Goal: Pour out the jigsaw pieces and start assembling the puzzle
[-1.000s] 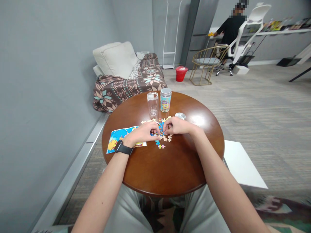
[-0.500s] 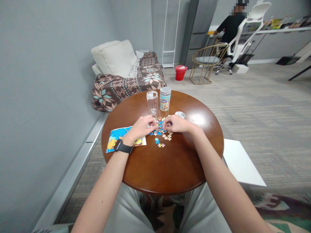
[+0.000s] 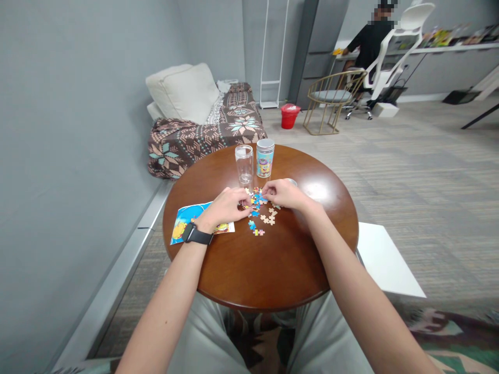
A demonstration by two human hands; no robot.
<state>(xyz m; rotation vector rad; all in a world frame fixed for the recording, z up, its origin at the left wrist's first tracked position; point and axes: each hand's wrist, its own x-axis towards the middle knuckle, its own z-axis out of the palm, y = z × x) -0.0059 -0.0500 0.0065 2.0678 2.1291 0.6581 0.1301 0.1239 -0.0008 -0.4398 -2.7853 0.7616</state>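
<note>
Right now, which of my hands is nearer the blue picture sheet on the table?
Left. Your left hand reaches over the right part of the picture sheet; your right hand is farther right, by the puzzle pieces.

Grey walls (image 3: 78, 130) and a streaked grey floor (image 3: 409, 171) around a round brown surface (image 3: 265, 275).
Light (image 3: 325, 189) glares off the surface's glossy right side. Beyond it, a cream cushion (image 3: 183, 93) rests on a seat draped in a patterned throw (image 3: 202, 136). Farther back stand a slim white rack (image 3: 270, 83), a red bin (image 3: 289, 118), a tall grey cabinet (image 3: 322, 41), a gold-framed chair (image 3: 331, 96) and a white office chair (image 3: 413, 18); a long counter (image 3: 460, 63) with a pale top runs along the back wall (image 3: 448, 15) at right.
</note>
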